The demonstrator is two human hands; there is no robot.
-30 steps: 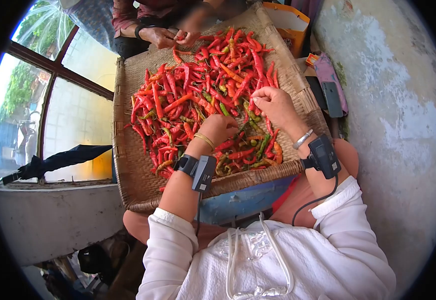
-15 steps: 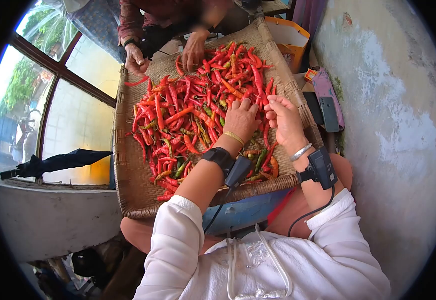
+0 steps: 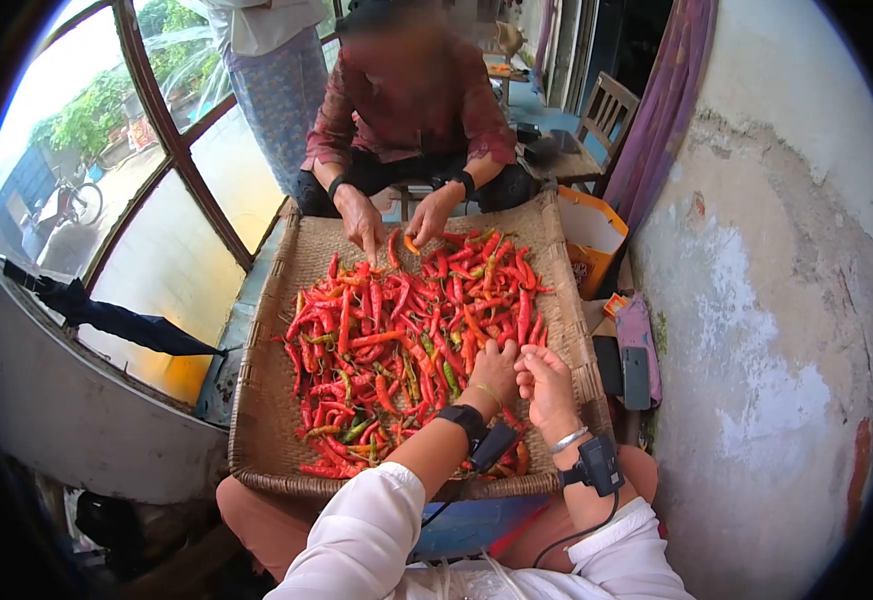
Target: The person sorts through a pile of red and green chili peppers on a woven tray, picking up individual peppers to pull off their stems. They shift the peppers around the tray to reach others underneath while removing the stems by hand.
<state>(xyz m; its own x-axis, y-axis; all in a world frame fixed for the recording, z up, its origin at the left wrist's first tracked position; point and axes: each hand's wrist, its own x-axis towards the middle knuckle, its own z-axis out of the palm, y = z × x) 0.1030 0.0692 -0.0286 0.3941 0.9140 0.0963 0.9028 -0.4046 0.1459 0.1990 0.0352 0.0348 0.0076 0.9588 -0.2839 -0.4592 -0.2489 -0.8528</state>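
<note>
Red chili peppers, with a few green and orange ones among them, lie heaped in a shallow woven tray across my lap. My left hand is over the heap's right side, fingers curled down; what they hold is hidden. Close beside it, my right hand is raised slightly, thumb and fingers pinched together. Anything in that pinch is too small to make out. Across the tray, a co-worker's hand points down at the peppers. The co-worker's other hand holds an orange chili pepper.
A folded dark umbrella leans along the window on the left. At the right, a phone lies on a pink pouch, near an orange-and-white bag. A rough plastered wall rises beyond; a wooden chair stands behind.
My view has tilted upward, showing more of the co-worker and room. My hands remain close together by the heap's right side. The co-worker's hand on the left has moved over to the peppers.
</note>
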